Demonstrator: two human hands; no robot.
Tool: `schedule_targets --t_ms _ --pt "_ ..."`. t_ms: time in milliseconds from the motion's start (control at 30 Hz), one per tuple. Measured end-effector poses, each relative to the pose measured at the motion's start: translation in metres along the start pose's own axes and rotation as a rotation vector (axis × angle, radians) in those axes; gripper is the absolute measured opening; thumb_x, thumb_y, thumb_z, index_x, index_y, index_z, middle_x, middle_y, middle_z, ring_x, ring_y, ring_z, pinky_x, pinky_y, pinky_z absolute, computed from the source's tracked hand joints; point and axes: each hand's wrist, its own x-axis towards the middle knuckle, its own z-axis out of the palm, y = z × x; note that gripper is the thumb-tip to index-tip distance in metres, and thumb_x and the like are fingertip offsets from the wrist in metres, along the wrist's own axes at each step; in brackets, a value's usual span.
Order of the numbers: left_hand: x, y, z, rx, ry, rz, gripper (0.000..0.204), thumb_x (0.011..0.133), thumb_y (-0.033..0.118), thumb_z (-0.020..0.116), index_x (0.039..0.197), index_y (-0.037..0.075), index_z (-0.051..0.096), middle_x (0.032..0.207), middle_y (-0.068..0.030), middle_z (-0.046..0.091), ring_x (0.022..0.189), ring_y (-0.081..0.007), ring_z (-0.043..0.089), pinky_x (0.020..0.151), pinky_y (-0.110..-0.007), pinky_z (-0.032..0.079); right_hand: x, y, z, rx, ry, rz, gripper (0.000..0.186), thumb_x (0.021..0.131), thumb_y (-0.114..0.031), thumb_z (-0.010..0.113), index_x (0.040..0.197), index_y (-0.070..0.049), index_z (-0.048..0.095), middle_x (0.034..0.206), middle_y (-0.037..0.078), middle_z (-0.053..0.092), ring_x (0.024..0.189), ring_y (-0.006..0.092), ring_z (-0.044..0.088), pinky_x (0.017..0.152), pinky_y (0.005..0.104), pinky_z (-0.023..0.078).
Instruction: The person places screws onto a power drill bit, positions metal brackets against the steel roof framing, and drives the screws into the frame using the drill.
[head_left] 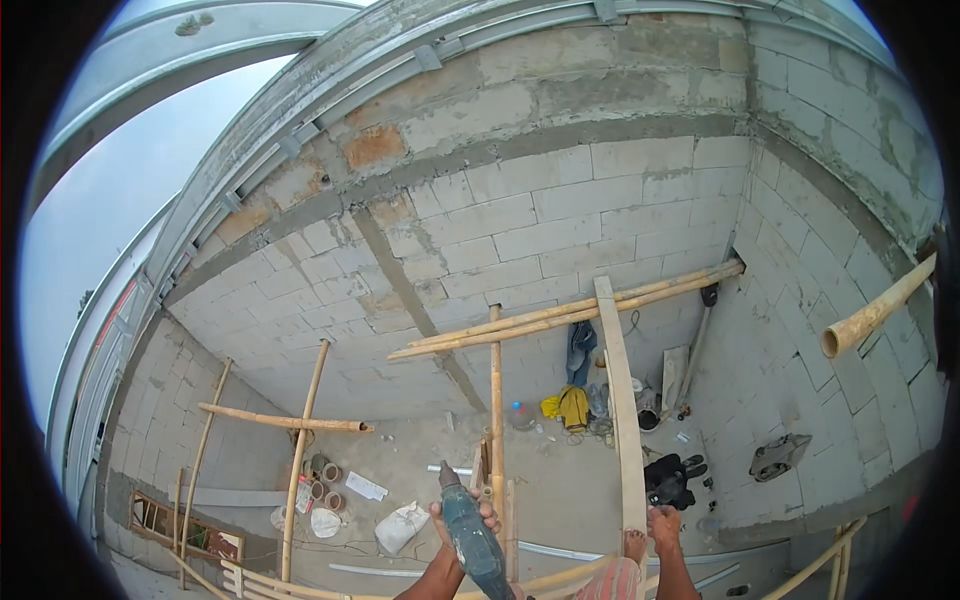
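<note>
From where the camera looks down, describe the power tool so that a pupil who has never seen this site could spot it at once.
Start at the grey block wall, then drop to the lower edge of the picture. There the left hand grips a drill: dark teal, stubby and pointing upward, unlike the pale bamboo poles beside it.

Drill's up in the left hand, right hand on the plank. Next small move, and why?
Probably steady the plank first. The right hand only grips its lower end, and the plank leans loosely against the bamboo poles high above the floor. The left hand holds the drill upright, its tip touching nothing, so drilling should likely wait.
</note>
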Motion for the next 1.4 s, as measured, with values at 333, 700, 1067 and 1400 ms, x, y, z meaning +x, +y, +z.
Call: schedule_targets --t_ms 333,700,1067,1400 --pt "-0.006 0.015 0.026 0.070 0.157 0.100 0.076 0.070 0.066 0.065 0.117 0.007 0.060 0.095 -0.0180 0.063 0.084 -0.0344 0.065 0.075 -0.047 0.055 -0.012 -0.102 0.029 -0.127 -0.089 -0.209 0.064 0.085 -0.029 0.068 0.134 0.007 0.045 0.118 0.017 0.058 0.098 0.0246 0.061 0.081 0.0400 0.051" --pt "-0.007 0.018 0.040 0.058 0.194 0.115 0.071 0.071 0.060 0.066 0.117 0.007 0.061 0.094 -0.0211 0.067 0.082 -0.0368 0.067 0.078 -0.049 0.057 -0.074 -0.122 0.049 -0.277 -0.211 -0.267 0.066 0.083 -0.029 0.069 0.133 0.008 0.046 0.118 0.020 0.060 0.106 0.0280 0.059 0.088 0.0416 0.048" --pt "0.010 0.025 0.059 0.108 0.255 0.086 0.071 0.068 0.057 0.068 0.117 0.006 0.059 0.095 -0.0234 0.066 0.084 -0.0376 0.067 0.076 -0.051 0.057 -0.138 -0.136 0.074 -0.286 -0.378 -0.309 0.062 0.083 -0.027 0.070 0.130 0.008 0.049 0.122 0.021 0.059 0.112 0.0285 0.059 0.097 0.0375 0.045" --pt "0.034 0.014 0.103 -0.006 0.341 0.052 0.064 0.075 0.052 0.066 0.116 0.004 0.057 0.098 -0.0219 0.063 0.092 -0.0355 0.065 0.076 -0.050 0.058 -0.233 -0.170 0.090 0.023 -0.869 -0.633 0.092 0.072 -0.049 0.080 0.139 0.001 0.042 0.133 0.024 0.052 0.126 0.0367 0.051 0.105 0.0482 0.041"
